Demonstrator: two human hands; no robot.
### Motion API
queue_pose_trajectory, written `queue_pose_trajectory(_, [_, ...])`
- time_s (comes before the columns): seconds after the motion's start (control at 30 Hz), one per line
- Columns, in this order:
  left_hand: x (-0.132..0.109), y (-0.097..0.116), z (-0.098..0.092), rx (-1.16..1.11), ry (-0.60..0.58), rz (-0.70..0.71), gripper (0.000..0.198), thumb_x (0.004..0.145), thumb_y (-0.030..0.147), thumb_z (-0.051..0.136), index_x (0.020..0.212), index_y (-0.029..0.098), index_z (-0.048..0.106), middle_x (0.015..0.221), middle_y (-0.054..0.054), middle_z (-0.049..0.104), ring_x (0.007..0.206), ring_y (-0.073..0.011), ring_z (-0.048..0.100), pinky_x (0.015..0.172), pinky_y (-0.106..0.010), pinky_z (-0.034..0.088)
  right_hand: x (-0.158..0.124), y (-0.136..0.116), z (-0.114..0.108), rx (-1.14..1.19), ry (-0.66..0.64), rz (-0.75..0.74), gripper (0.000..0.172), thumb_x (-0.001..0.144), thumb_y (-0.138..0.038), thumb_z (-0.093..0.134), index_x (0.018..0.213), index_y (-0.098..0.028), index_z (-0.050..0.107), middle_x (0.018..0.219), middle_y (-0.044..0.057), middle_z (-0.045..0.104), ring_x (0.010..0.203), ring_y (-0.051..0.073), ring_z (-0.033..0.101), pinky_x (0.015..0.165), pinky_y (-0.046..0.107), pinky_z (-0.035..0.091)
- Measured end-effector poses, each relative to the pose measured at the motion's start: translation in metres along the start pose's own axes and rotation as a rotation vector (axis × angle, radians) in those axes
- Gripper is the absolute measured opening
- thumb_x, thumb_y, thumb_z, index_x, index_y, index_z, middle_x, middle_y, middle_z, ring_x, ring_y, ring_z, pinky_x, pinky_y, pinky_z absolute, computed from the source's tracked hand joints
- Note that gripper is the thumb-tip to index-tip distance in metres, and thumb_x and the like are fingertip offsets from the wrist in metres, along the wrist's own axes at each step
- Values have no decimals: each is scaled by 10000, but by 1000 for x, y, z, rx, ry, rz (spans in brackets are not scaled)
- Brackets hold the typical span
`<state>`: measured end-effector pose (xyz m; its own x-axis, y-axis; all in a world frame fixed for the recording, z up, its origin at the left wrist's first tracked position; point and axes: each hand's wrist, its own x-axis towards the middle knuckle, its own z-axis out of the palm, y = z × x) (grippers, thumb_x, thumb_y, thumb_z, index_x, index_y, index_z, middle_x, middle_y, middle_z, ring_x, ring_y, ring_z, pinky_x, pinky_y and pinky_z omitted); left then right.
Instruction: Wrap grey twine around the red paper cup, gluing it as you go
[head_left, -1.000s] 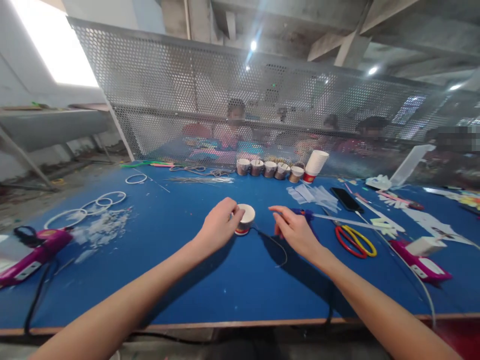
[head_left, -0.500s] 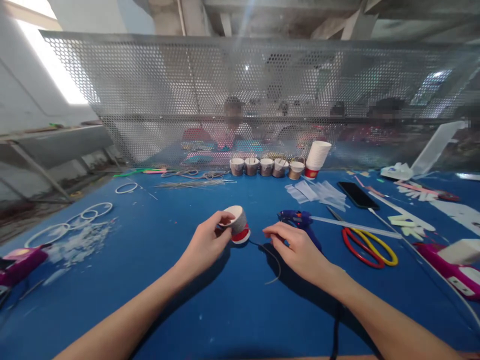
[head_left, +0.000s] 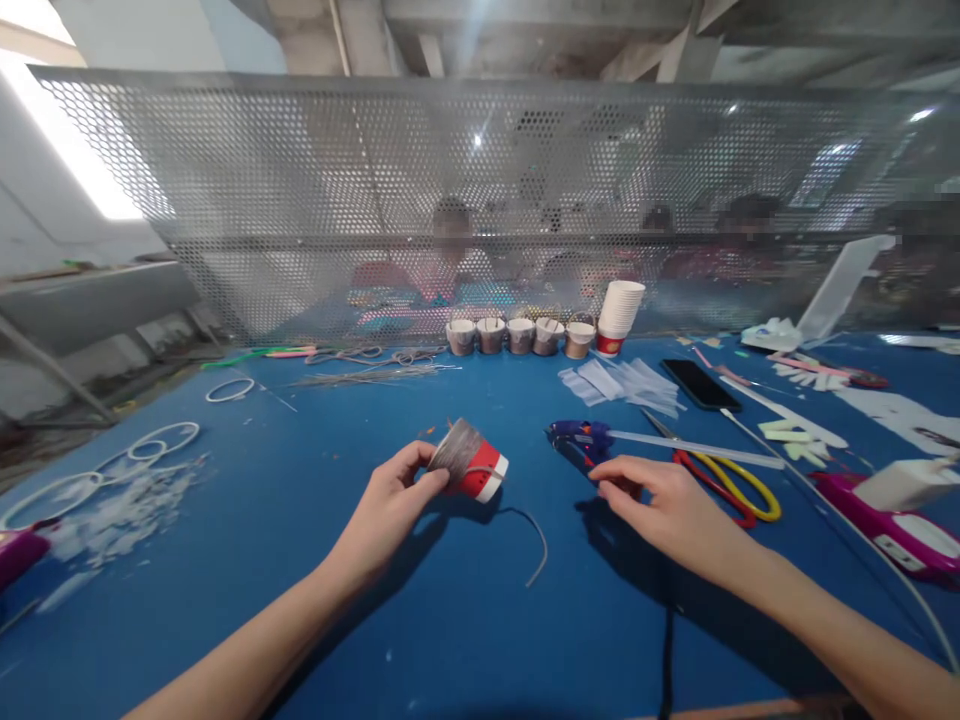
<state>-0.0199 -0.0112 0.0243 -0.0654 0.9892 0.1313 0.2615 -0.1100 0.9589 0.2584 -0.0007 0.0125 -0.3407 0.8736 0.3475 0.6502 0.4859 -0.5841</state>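
Observation:
My left hand [head_left: 401, 500] grips a small red and white paper cup [head_left: 480, 470], its upper part wrapped in grey cord [head_left: 459, 445]. The cup is tilted above the table, base toward the right. A loose tail of cord [head_left: 541, 545] curves over the blue surface just right of it. My right hand [head_left: 667, 505] has its fingers curled at the grip of a blue glue gun [head_left: 581, 436], hiding that grip. A long clear glue stick [head_left: 697, 448] sticks out of the gun's back. Scissors [head_left: 739, 485] with red and yellow handles lie beyond my right hand.
Several cord-wrapped cups [head_left: 520, 337] and a stack of paper cups [head_left: 621, 310] line the perforated metal screen [head_left: 300, 180]. Clear strips [head_left: 622, 383], a phone [head_left: 701, 384] and a magenta power strip [head_left: 885, 520] are on the right. White rings [head_left: 142, 450] and scraps lie left.
My left hand has tipped the cup over so its red side and base show. My right hand has moved right, from beside the cord to the glue gun's grip.

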Motion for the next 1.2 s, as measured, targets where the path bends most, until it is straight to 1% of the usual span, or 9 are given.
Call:
queue_pose_trajectory(0.1, [1, 0, 2, -45, -24, -11, 127, 695, 274, 585, 734, 180, 661, 722, -19, 650, 702, -177, 566, 677, -281, 450, -3, 17, -15, -195, -2, 217, 237, 830, -390, 516, 688, -227, 613, 626, 16, 657, 574, 195, 604, 531, 284, 425])
queue_pose_trajectory(0.17, [1, -2, 4, -82, -54, -17, 158, 675, 249, 571, 773, 183, 677, 768, -26, 671, 732, -184, 585, 704, -285, 459, 3, 25, -16, -253, 21, 272, 253, 806, -441, 554, 704, -218, 619, 689, 39, 678, 635, 222, 622, 569, 301, 435])
queue_pose_trajectory(0.27, [3, -6, 5, -119, -93, -29, 206, 660, 226, 539, 807, 182, 677, 803, -28, 677, 766, -190, 602, 737, -291, 466, 22, 31, -4, -88, -8, 262, 221, 773, -411, 596, 823, -204, 654, 763, 36, 687, 700, 222, 627, 607, 296, 446])
queue_pose_trajectory(0.43, [7, -12, 5, -112, -51, -24, 150, 730, 294, 537, 702, 174, 622, 716, -11, 627, 721, -170, 576, 687, -273, 447, 51, 29, 22, 145, -35, 368, 177, 732, -315, 585, 620, -182, 614, 434, -35, 516, 427, 155, 500, 420, 247, 350])
queue_pose_trajectory(0.6, [10, -19, 6, -72, 7, -20, 156, 729, 310, 594, 707, 156, 594, 727, -19, 627, 705, -163, 560, 669, -272, 434, 50, 8, 30, 292, 28, 339, 294, 808, -416, 494, 802, -164, 645, 649, 38, 662, 544, 171, 604, 447, 243, 410])
queue_pose_trajectory(0.7, [10, -23, 8, -74, -29, 3, 168, 742, 320, 601, 740, 152, 597, 744, -25, 639, 724, -169, 572, 692, -281, 454, 37, -9, 29, 429, 46, 258, 363, 835, -489, 470, 831, -163, 630, 605, 28, 641, 557, 167, 606, 522, 256, 454])
queue_pose_trajectory(0.9, [5, -17, 12, -31, -43, 16, 192, 746, 336, 599, 750, 146, 625, 745, -32, 646, 681, -167, 581, 635, -283, 483, 10, -29, 34, 357, -7, 118, 277, 827, -424, 532, 674, -193, 541, 489, -59, 444, 439, 103, 426, 450, 222, 357])
queue_pose_trajectory(1.0, [3, -11, 13, -22, -62, 9, 194, 739, 334, 589, 760, 146, 629, 768, -41, 655, 647, -163, 575, 628, -294, 481, 6, -30, 40, 354, -26, 99, 266, 831, -412, 533, 676, -196, 519, 540, -51, 472, 471, 102, 422, 462, 218, 351])
queue_pose_trajectory(1.2, [5, -16, 16, -82, -56, -16, 162, 743, 308, 586, 725, 149, 610, 633, -1, 594, 601, -139, 545, 605, -254, 431, 7, -30, 47, 366, 91, 78, 204, 839, -390, 539, 803, -190, 563, 659, -18, 568, 572, 129, 509, 550, 232, 416])
